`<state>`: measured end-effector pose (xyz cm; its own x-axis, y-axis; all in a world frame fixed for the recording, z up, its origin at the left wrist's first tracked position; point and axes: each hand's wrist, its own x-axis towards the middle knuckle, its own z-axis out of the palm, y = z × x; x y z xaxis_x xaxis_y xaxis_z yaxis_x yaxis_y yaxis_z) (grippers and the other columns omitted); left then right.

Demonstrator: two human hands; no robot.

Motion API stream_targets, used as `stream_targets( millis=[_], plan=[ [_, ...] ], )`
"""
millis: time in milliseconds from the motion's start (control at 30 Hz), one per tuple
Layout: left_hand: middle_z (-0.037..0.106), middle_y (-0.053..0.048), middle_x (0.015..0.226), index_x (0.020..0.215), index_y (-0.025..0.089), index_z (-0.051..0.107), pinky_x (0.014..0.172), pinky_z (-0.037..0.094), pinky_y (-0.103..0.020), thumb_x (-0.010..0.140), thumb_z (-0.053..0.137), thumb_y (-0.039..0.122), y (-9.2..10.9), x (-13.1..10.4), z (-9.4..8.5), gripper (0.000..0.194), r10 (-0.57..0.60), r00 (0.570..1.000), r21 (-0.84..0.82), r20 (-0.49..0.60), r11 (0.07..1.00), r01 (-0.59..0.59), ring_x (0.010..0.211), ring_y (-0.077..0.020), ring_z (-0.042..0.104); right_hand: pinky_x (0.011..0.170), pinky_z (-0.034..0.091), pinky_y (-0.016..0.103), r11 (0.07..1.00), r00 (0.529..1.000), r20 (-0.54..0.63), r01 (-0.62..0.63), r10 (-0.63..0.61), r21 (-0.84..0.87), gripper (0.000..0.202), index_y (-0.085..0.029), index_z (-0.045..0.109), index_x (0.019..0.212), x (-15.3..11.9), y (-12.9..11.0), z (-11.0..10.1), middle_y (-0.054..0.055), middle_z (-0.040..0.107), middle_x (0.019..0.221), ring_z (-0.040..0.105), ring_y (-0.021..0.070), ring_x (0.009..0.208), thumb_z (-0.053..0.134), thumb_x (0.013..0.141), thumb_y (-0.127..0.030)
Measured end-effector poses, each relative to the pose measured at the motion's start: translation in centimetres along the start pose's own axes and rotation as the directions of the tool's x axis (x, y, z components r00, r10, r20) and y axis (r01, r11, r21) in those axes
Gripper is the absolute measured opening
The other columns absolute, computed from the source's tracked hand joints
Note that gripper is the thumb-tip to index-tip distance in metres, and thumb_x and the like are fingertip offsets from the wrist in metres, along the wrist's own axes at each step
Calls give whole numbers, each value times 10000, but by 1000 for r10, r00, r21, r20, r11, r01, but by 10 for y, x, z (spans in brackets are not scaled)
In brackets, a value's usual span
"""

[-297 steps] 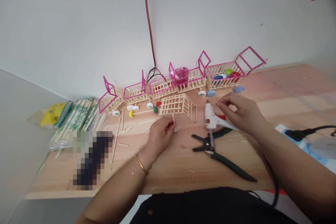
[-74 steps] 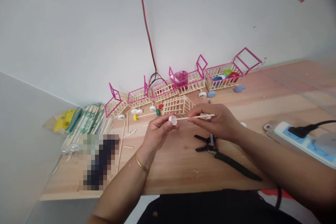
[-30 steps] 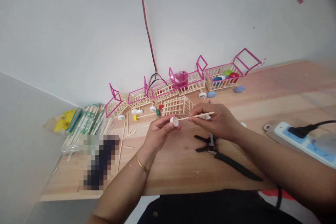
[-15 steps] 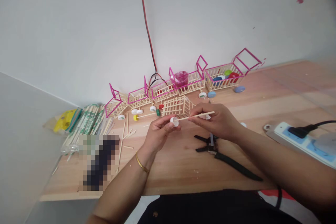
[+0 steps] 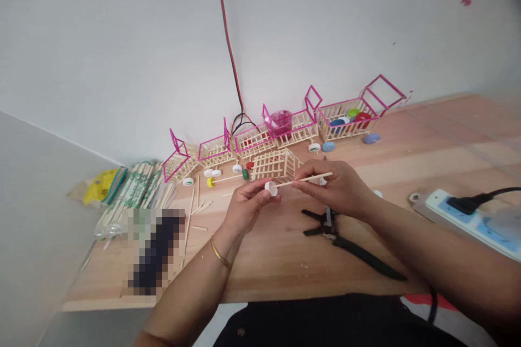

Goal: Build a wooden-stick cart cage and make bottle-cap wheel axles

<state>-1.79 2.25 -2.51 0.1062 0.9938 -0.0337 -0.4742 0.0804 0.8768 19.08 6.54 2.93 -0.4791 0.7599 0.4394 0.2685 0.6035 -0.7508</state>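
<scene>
My left hand [image 5: 248, 207] pinches a white bottle cap [image 5: 271, 189], its hollow side turned toward the right. In my right hand [image 5: 336, 187] is a thin wooden stick [image 5: 313, 178], gripped between thumb and fingers. The stick's left end reaches into the cap; whether it is fixed there I cannot tell. Just behind my hands lies a small slatted stick frame [image 5: 271, 165]. Black-handled cutters [image 5: 362, 257] rest on the table below my right hand. A stick axle [image 5: 228, 179] with a yellow cap and a green cap at its ends lies behind my left hand.
Several pink-rimmed stick carts [image 5: 215, 150] stand along the wall, one carrying a pink cup [image 5: 280, 122]. Bundled chopsticks [image 5: 134, 187] lie at the left beside a pixelated dark object [image 5: 157, 252]. A power strip [image 5: 468, 222] sits at the right. Loose sticks [image 5: 189, 222] lie left of centre.
Almost nothing differs. The cap and both hands hold nearly the same position, with only a very slight shift.
</scene>
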Motion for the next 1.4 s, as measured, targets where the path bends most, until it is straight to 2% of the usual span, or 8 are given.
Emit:
stream_targets(
  millis=[833, 1067, 1400],
  plan=[
    [717, -42, 915, 984, 196, 718, 734, 557, -331, 673, 784, 219, -2, 0, -1, 319, 3, 1000, 10, -12, 1000, -3, 738, -148, 661, 559, 419, 227, 1000, 1000, -9, 7, -7, 0, 133, -170, 640, 750, 1, 2, 1, 8, 658, 686, 570, 113, 598, 622, 822, -281],
    [717, -44, 894, 972, 190, 723, 696, 545, -276, 673, 782, 218, -1, 1, 0, 307, 18, 1000, 37, -11, 999, -17, 716, -131, 653, 575, 416, 231, 1000, 1000, -6, -5, 5, -20, 149, -172, 643, 757, 0, 4, 1, 6, 651, 686, 564, 112, 605, 623, 826, -302],
    [712, -44, 905, 986, 190, 718, 729, 541, -285, 688, 769, 221, -2, 1, -1, 304, 16, 1000, 41, 8, 999, -16, 742, -137, 651, 572, 407, 226, 1000, 1000, -10, 11, -11, -28, 146, -169, 633, 760, 1, 3, 1, 2, 641, 677, 557, 109, 599, 611, 834, -294]
  ],
)
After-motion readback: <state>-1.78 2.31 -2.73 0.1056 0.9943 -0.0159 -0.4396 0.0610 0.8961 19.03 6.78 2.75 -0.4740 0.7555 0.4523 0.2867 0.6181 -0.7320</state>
